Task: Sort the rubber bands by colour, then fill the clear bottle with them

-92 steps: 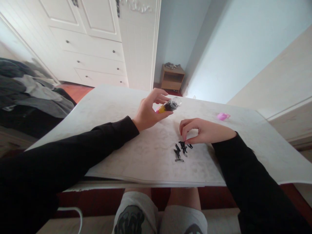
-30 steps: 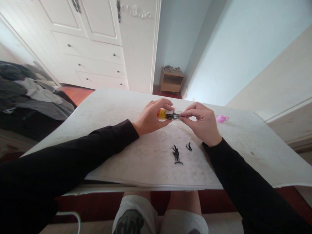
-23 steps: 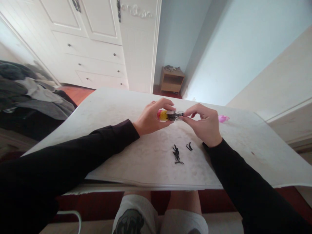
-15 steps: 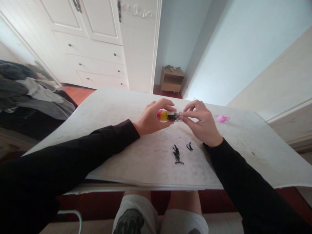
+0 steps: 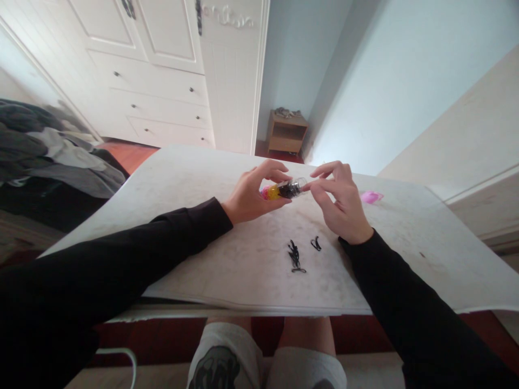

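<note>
My left hand is closed round a small clear bottle, which lies on its side with its mouth to the right. Bands of pink, yellow and black contents, seemingly small elastic bands, show through its wall. At the mouth, the index fingertip of my right hand touches or enters the opening; which one I cannot tell. The other right fingers are bent and apart, with nothing visible in them. Below the hands, a small heap of black elastic bands lies on the white table, with another black band beside it.
A pink object, its kind unclear, lies on the table right of my right hand. Beyond the table stand a white wardrobe and a small wooden cabinet. Clothes are piled at the left.
My right hand has loosened its pinch at the bottle's mouth and drawn slightly right, its fingers more spread. The bottle has tilted, mouth end slightly up, showing its clear rim.
</note>
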A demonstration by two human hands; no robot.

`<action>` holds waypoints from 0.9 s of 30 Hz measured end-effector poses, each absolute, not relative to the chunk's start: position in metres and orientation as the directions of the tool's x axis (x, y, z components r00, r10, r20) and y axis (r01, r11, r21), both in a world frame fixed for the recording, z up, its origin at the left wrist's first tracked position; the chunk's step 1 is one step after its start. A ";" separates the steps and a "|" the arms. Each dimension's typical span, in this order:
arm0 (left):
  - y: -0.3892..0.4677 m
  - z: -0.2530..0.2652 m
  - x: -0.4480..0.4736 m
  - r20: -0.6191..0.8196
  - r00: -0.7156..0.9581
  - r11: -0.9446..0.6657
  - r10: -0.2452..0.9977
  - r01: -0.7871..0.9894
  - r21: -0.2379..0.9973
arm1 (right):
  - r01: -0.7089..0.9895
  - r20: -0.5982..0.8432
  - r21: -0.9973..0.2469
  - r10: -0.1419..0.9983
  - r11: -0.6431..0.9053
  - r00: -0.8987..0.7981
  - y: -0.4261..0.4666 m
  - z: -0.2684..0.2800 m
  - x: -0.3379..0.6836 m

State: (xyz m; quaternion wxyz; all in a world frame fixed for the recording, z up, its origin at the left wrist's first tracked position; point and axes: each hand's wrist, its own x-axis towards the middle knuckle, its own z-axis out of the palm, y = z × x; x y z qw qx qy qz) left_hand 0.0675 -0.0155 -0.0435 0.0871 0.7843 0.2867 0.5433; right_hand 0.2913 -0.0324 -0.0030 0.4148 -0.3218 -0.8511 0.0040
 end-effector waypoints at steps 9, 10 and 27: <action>-0.012 -0.047 0.067 0.822 0.240 -0.830 0.516 0.376 0.411 | 0.516 0.556 -0.289 0.580 0.806 -0.595 -0.032 -0.007 0.292; -0.011 -0.047 0.067 0.823 0.233 -0.829 0.517 0.375 0.415 | 0.523 0.572 -0.284 0.580 0.804 -0.581 -0.033 -0.006 0.291; -0.007 -0.047 0.067 0.787 0.152 -0.776 0.598 0.356 0.521 | 0.247 0.022 -0.624 0.332 0.742 -0.943 -0.038 0.009 0.297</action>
